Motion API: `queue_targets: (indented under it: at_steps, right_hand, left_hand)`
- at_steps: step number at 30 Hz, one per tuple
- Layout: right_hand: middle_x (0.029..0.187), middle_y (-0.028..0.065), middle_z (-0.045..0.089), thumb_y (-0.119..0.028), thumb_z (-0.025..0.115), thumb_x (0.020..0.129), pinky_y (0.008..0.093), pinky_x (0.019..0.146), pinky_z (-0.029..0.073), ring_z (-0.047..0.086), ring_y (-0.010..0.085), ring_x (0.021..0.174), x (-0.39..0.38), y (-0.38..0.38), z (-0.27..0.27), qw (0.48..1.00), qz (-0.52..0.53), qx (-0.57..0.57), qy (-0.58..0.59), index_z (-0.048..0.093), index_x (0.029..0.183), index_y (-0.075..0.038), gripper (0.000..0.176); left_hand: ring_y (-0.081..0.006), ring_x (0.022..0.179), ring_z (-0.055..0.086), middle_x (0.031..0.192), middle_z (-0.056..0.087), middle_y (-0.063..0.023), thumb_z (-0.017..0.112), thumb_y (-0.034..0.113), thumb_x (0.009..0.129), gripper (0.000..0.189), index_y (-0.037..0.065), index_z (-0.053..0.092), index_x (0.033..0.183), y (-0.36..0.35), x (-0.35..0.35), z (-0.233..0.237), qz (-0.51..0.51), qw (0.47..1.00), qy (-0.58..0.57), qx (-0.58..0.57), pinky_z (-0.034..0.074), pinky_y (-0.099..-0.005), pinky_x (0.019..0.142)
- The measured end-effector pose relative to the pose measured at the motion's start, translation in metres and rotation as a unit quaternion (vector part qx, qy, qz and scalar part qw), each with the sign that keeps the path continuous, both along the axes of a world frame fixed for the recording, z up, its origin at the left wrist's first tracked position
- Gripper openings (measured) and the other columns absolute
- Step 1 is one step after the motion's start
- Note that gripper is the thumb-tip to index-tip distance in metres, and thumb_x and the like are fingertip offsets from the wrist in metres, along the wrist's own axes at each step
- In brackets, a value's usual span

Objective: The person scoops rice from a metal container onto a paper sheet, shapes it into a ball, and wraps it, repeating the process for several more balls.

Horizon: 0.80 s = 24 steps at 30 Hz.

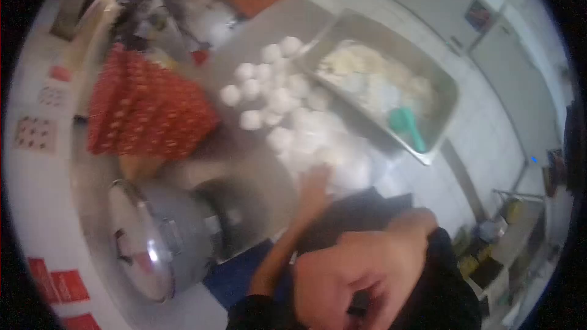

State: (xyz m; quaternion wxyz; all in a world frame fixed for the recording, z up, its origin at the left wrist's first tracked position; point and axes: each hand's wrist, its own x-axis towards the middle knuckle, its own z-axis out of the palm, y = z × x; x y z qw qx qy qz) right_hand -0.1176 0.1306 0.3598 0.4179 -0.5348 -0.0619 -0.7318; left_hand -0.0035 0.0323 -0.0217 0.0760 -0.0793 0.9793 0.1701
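Observation:
Blurred by motion, my left hand (315, 182) reaches to the near edge of a floury white heap (333, 153) on the metal worktop. Its fingers are too smeared to show whether they grip anything. My right hand (361, 275) is raised close to the camera, its fingers curled in around a dark gap. Whatever it may hold is hidden. Beyond the left hand lie several round white dough balls (281, 101), dusted and loosely grouped. To their right stands a metal tub (452, 95) of flour (367, 73), with a green scoop (406, 128) resting in it.
At left, a large lidded metal pot (147, 241) stands by the worktop's near side. A red patterned cloth (150, 107) is bunched behind it. Farther back is blurred clutter (153, 12). Pale cabinets (513, 67) and a shelf with items (501, 250) are on the right.

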Motion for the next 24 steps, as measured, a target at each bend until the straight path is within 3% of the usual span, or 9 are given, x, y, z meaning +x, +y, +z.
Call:
queue_targets:
  at_steps: [2,3,4,7,8,12,16,21,24]
  right_hand:
    - [0.096,0.0125,0.063,-0.012,0.072,0.090,0.0233,0.051,0.046,0.061,0.0100,0.055,-0.004,0.023,-0.007,0.990,0.109,0.074,0.043,0.051,0.121,0.010,0.043]
    - [0.107,0.0179,0.065,-0.010,0.070,0.091,0.0243,0.054,0.048,0.063,0.0114,0.056,-0.005,0.032,-0.009,0.976,0.168,0.121,0.063,0.040,0.131,0.013,0.056]
    - [0.119,0.0234,0.066,-0.009,0.068,0.091,0.0254,0.057,0.050,0.064,0.0128,0.058,-0.009,0.039,-0.010,0.971,0.181,0.132,0.083,0.028,0.142,0.016,0.069]
    - [0.123,0.0271,0.064,0.003,0.057,0.091,0.0356,0.089,0.051,0.069,0.0267,0.092,-0.023,0.035,0.026,0.977,0.022,0.038,0.209,0.018,0.144,0.022,0.068]
    - [0.123,0.0279,0.064,0.005,0.055,0.090,0.0376,0.094,0.049,0.067,0.0289,0.098,-0.005,0.041,0.005,0.987,0.007,0.010,0.159,0.017,0.144,0.022,0.068]
    - [0.119,0.0336,0.062,0.004,0.054,0.088,0.0358,0.091,0.050,0.068,0.0318,0.096,0.006,0.041,0.002,0.986,-0.120,0.011,0.119,0.015,0.143,0.024,0.071]
    - [0.128,0.0332,0.056,-0.024,0.080,0.082,0.0237,0.047,0.054,0.070,0.0203,0.074,-0.015,0.022,-0.011,0.997,0.033,0.043,0.060,0.008,0.148,0.009,0.103]
    - [0.127,0.0295,0.057,-0.045,0.096,0.056,0.0257,0.059,0.058,0.070,0.0206,0.076,-0.024,0.016,0.018,0.963,0.246,0.058,0.092,0.003,0.151,0.003,0.141]
    - [0.125,0.0267,0.059,-0.041,0.093,0.060,0.0275,0.064,0.057,0.069,0.0207,0.080,-0.022,0.013,0.012,0.973,0.213,-0.004,0.084,0.014,0.145,0.002,0.124]
  left_hand:
    - [-0.0342,0.151,0.016,0.162,0.024,-0.0141,0.070,0.036,0.084,0.087,0.012,0.026,0.156,-0.002,0.006,-0.015,0.010,0.998,0.038,0.042,0.005,-0.0636,0.118]
    - [-0.0345,0.151,0.013,0.165,0.016,-0.0103,0.071,0.043,0.082,0.099,0.012,0.017,0.158,-0.002,0.005,-0.007,-0.008,1.000,-0.012,-0.006,0.008,-0.0647,0.117]
    - [-0.0345,0.151,0.013,0.165,0.016,-0.0102,0.073,0.040,0.082,0.100,0.011,0.015,0.158,-0.001,0.003,-0.006,-0.008,1.000,-0.008,0.005,0.008,-0.0654,0.117]
    - [-0.0349,0.151,0.014,0.165,0.014,-0.0107,0.071,0.042,0.083,0.100,0.011,0.014,0.158,-0.002,0.004,-0.001,-0.016,1.000,-0.025,0.001,0.009,-0.0665,0.116]
    - [-0.0351,0.151,0.014,0.165,0.014,-0.0107,0.070,0.042,0.083,0.100,0.011,0.014,0.158,-0.008,0.000,0.003,-0.015,1.000,-0.022,-0.014,0.010,-0.0672,0.116]
    - [-0.0357,0.151,0.014,0.165,0.012,-0.0105,0.069,0.044,0.083,0.099,0.010,0.014,0.158,0.003,0.004,-0.006,-0.018,1.000,0.006,-0.003,0.011,-0.0695,0.114]
    - [-0.0367,0.150,0.017,0.165,0.016,-0.0105,0.067,0.050,0.082,0.098,0.011,0.018,0.158,0.003,0.004,-0.025,-0.017,0.999,0.005,-0.042,0.011,-0.0700,0.114]
    - [-0.0322,0.152,0.013,0.164,0.019,-0.0087,0.055,0.058,0.087,0.089,0.013,0.023,0.157,-0.007,-0.002,-0.032,-0.030,0.997,-0.011,-0.074,0.003,-0.0699,0.114]
    - [-0.0341,0.152,0.014,0.164,0.020,-0.0099,0.054,0.058,0.087,0.089,0.012,0.025,0.157,-0.009,0.005,-0.027,-0.049,0.995,-0.011,-0.091,0.004,-0.0699,0.115]
